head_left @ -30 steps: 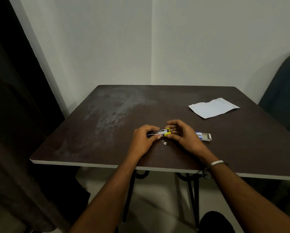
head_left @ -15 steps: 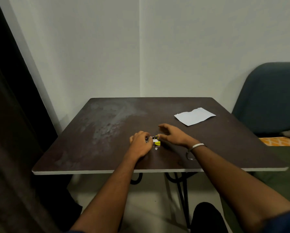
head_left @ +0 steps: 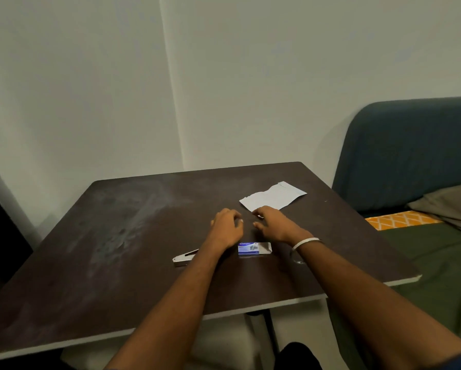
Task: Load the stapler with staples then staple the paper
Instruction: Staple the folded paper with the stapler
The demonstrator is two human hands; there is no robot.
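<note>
The torn white paper (head_left: 273, 196) lies flat at the far right of the dark table (head_left: 111, 252). My left hand (head_left: 226, 228) and my right hand (head_left: 273, 224) hover side by side just in front of it. The left fingers are curled, with a small pale speck at their tips that is too small to identify. The right fingers are apart. A blue and white staple box (head_left: 253, 248) lies on the table between my wrists. The silver metal end of the stapler (head_left: 184, 259) sticks out from under my left forearm; the rest of it is hidden.
A blue sofa (head_left: 411, 150) with a green cover, an orange patterned cloth (head_left: 397, 220) and a grey cushion stands close to the table's right side. White walls meet in a corner behind the table. The table's near edge (head_left: 277, 303) runs under my forearms.
Both hands have let go of the yellow stapler and moved forward toward the paper. The stapler and staple box now lie nearer me than the hands. The camera has swung right.
</note>
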